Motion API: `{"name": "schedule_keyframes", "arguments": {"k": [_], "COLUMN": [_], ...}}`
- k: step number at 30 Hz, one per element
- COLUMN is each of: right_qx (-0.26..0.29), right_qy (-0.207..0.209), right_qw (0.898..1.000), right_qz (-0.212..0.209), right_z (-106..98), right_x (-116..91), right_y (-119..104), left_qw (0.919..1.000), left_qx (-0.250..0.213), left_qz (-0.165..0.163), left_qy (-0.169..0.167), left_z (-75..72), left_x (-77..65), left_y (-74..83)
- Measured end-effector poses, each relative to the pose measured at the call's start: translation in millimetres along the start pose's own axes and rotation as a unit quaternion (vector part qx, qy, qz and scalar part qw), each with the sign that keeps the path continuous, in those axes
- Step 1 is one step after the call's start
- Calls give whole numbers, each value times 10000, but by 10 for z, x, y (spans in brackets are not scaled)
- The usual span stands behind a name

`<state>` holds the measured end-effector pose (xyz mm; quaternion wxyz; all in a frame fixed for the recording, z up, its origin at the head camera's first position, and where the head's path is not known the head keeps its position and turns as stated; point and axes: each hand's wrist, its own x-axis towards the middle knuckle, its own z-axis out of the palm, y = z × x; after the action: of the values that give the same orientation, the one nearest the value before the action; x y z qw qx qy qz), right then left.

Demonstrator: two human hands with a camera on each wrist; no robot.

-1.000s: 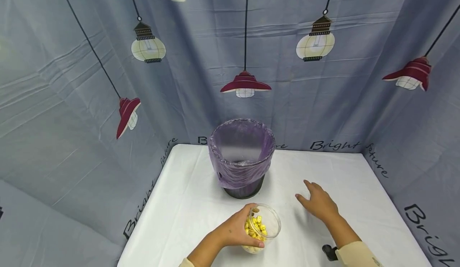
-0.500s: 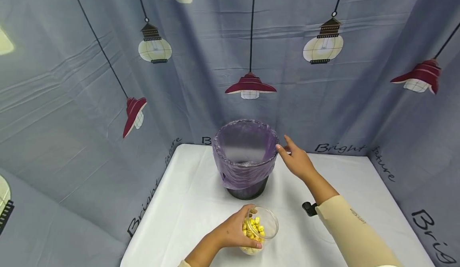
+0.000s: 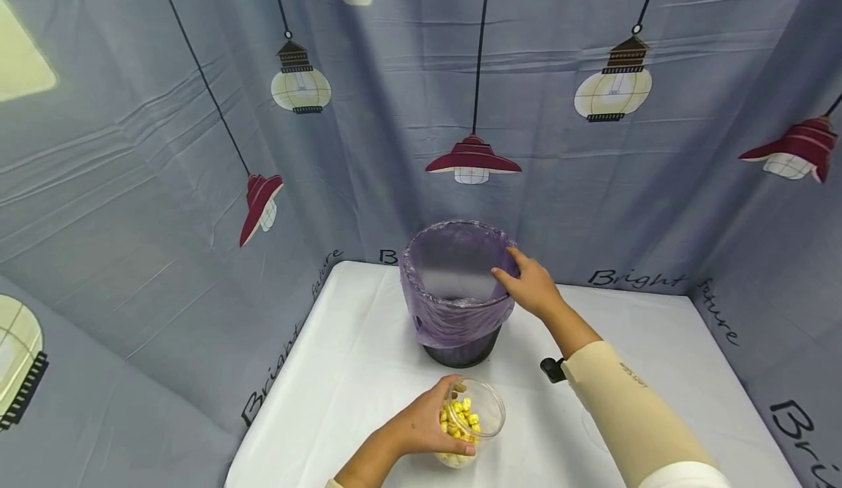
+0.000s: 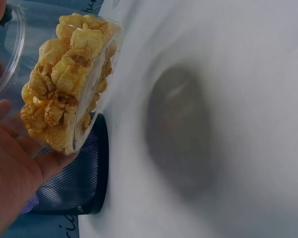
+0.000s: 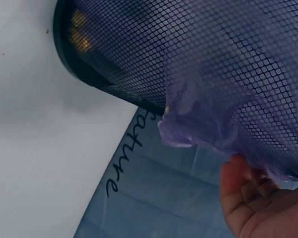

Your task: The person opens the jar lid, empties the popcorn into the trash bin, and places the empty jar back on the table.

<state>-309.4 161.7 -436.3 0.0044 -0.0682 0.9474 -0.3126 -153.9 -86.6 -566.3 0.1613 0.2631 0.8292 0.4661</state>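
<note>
My left hand [image 3: 424,418] grips a clear plastic tub [image 3: 491,409] from its left side, thumb at the front. Yellow popcorn [image 4: 69,74] fills its lower part. The tub leans with its mouth to the right, raised over its shadow in the left wrist view. Farther back stands a black mesh trash can [image 3: 460,357], lined with a purple bag [image 3: 454,327] folded over its rim. My right hand [image 3: 536,291] grips the can's right rim; in the right wrist view its fingers [image 5: 233,183] curl by the bag's loose edge.
A white-covered table [image 3: 355,342] carries everything. Behind it hangs a blue-grey curtain [image 3: 368,181] printed with lamps. Yellow bits [image 5: 79,37] show through the mesh low in the can. A faint clear round edge lies partly behind the right sleeve [image 3: 631,408].
My right hand has moved from over the table's right side up and left to the trash can's rim. The left hand keeps hold of the tub; the head view has shifted slightly.
</note>
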Motion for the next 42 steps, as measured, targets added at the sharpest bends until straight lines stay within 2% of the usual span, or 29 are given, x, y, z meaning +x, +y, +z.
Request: {"name": "schedule_keyframes", "arguments": {"k": [10, 15, 20, 29, 36, 42], "right_qx": [310, 390, 471, 559, 447, 330], "right_qy": [-9, -2, 0, -33, 44, 229], "right_qw": [9995, 9992, 9989, 9984, 9990, 9992], "right_qz": [39, -1, 7, -9, 8, -29], "right_z": [49, 39, 23, 56, 86, 119], "right_x": [5, 0, -10, -13, -21, -14], "right_y": [41, 48, 53, 58, 74, 84], "left_qw": [9989, 9974, 9925, 9765, 9555, 9402], "left_qx": [166, 123, 246, 526, 1239, 1832], "left_qz": [-297, -382, -537, -756, -890, -650], "left_qy": [328, 597, 1068, 1947, 2524, 2796], "left_z": [-73, -230, -549, -1310, -1774, -2037], "left_x": [-82, -135, -183, -297, -239, -88], "left_y": [-69, -126, -161, -99, 88, 343]}}
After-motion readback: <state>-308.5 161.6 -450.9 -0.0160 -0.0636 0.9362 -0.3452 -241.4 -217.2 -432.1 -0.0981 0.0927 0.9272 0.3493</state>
